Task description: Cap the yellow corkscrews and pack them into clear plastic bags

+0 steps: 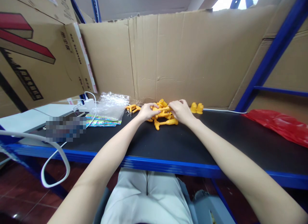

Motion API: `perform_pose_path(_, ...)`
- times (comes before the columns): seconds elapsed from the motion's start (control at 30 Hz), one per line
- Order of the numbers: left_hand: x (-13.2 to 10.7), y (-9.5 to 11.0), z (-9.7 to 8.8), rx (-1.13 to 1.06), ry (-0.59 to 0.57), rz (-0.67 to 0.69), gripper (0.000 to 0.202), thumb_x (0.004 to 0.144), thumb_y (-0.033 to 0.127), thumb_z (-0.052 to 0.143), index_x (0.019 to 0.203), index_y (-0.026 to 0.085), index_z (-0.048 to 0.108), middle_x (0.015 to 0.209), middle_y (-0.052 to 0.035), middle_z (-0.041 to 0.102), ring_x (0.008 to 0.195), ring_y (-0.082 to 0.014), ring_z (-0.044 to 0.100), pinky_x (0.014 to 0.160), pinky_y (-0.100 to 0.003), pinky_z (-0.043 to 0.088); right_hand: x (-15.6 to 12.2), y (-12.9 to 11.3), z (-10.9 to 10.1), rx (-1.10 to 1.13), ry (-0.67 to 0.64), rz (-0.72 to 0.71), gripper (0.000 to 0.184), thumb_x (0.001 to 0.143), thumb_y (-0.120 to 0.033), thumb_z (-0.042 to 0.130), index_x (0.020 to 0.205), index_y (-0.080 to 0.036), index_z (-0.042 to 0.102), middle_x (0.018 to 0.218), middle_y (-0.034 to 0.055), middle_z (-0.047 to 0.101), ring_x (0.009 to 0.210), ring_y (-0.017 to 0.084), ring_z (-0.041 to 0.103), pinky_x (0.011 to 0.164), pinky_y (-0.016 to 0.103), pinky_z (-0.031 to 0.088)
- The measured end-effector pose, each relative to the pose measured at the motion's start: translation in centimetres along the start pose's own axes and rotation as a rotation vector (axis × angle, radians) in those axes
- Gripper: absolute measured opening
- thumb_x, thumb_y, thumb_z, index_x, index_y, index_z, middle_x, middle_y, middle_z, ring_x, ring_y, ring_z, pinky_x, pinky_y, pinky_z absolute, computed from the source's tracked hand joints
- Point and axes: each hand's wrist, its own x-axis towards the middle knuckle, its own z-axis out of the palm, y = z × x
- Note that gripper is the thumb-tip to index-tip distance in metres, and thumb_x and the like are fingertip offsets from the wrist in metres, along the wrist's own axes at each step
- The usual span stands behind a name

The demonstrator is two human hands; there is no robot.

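A pile of yellow plastic toy pieces (166, 116) lies at the back of the black table top (168, 143). Both arms reach forward to it. My left hand (147, 111) has its fingers curled on a yellow piece at the pile's left side. My right hand (181, 111) pinches another yellow piece at the top of the pile. One long yellow piece (167, 122) lies just in front of my hands. A further yellow piece (132, 107) with small metal rings sits to the left of the pile.
Two small yellow caps (196, 107) stand to the right of the pile. Clear plastic bags (111, 105) over colourful cards lie at left, with a white charger and cable (88, 103). A red bag (279, 124) lies at right. Cardboard walls (168, 57) close off the back.
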Motion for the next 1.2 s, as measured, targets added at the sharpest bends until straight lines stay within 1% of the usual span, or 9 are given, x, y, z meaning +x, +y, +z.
perform_pose_path(0.13,0.0,0.0,-0.1,0.062,0.024,0.025,0.033,0.067,0.036,0.068,0.094,0.017,0.065,0.05,0.0047,0.05,0.039,-0.0052,0.04,0.042,-0.02,0.033,-0.1,0.0,0.5,0.022,-0.032,0.019,0.018,0.083,-0.017,0.041,0.097,-0.015,0.052,0.09,0.0095,0.062,0.085,0.022,0.053,0.084,0.038,0.028)
perform_pose_path(0.3,0.1,-0.2,-0.2,0.163,0.077,0.095,0.03,0.067,0.034,0.067,0.09,0.016,0.066,0.048,0.0051,0.049,0.041,-0.0063,0.042,0.043,-0.019,0.033,-0.5,0.4,1.3,0.089,-0.108,-0.037,0.026,0.088,-0.024,0.04,0.11,-0.015,0.051,0.099,0.0116,0.063,0.091,0.023,0.054,0.083,0.038,0.029)
perform_pose_path(0.5,-0.2,0.3,-0.2,0.134,0.024,0.033,0.031,0.067,0.034,0.068,0.093,0.016,0.064,0.046,0.0051,0.049,0.039,-0.006,0.042,0.043,-0.019,0.031,-0.3,0.5,0.5,0.069,-0.04,-0.035,0.018,0.083,-0.015,0.041,0.096,-0.017,0.053,0.09,0.0086,0.063,0.087,0.021,0.054,0.086,0.038,0.028)
perform_pose_path(0.57,-0.3,0.5,-0.2,0.1,0.006,0.004,0.034,0.069,0.035,0.067,0.096,0.015,0.063,0.048,0.0044,0.05,0.039,-0.0067,0.043,0.044,-0.02,0.033,-0.2,0.5,0.3,0.054,-0.017,-0.014,0.019,0.08,-0.012,0.042,0.095,-0.016,0.052,0.089,0.0089,0.063,0.087,0.022,0.054,0.086,0.038,0.028)
perform_pose_path(0.63,-0.3,0.4,-0.2,0.118,0.014,0.018,0.034,0.069,0.036,0.066,0.096,0.015,0.063,0.051,0.0034,0.052,0.042,-0.008,0.046,0.047,-0.021,0.035,-0.2,0.5,0.4,0.067,-0.018,0.001,0.02,0.079,-0.012,0.043,0.097,-0.016,0.051,0.091,0.0097,0.063,0.087,0.022,0.054,0.084,0.037,0.029)
perform_pose_path(0.8,-0.4,-0.3,-0.4,0.458,0.085,0.209,0.031,0.068,0.036,0.063,0.095,0.02,0.062,0.063,-0.0003,0.059,0.061,-0.015,0.056,0.058,-0.025,0.039,-0.5,0.6,1.0,0.122,-0.121,0.005,0.023,0.084,-0.023,0.046,0.105,-0.014,0.051,0.096,0.0111,0.064,0.086,0.022,0.057,0.081,0.036,0.031)
perform_pose_path(0.93,-0.4,-0.5,-0.6,0.638,0.084,0.188,0.036,0.072,0.038,0.058,0.104,0.023,0.057,0.071,-0.0019,0.062,0.069,-0.0187,0.059,0.063,-0.027,0.041,-0.7,0.6,1.2,0.139,-0.167,0.014,0.028,0.087,-0.028,0.043,0.111,-0.016,0.051,0.106,0.012,0.063,0.096,0.023,0.056,0.083,0.037,0.032)
perform_pose_path(1.07,-0.2,-0.6,-0.6,0.698,0.079,0.162,0.041,0.073,0.04,0.057,0.109,0.023,0.052,0.076,-0.0032,0.063,0.073,-0.0202,0.06,0.064,-0.027,0.041,-0.7,0.9,1.3,0.137,-0.191,0.034,0.028,0.087,-0.026,0.043,0.111,-0.016,0.053,0.106,0.0118,0.063,0.096,0.024,0.056,0.085,0.038,0.031)
perform_pose_path(1.2,-0.1,-1.0,-0.6,0.722,0.092,0.176,0.039,0.072,0.039,0.055,0.108,0.023,0.053,0.077,-0.0039,0.064,0.074,-0.0208,0.06,0.063,-0.027,0.041,-0.7,1.5,1.3,0.156,-0.175,0.022,0.028,0.086,-0.026,0.044,0.111,-0.017,0.054,0.107,0.0106,0.063,0.098,0.024,0.056,0.087,0.04,0.03)
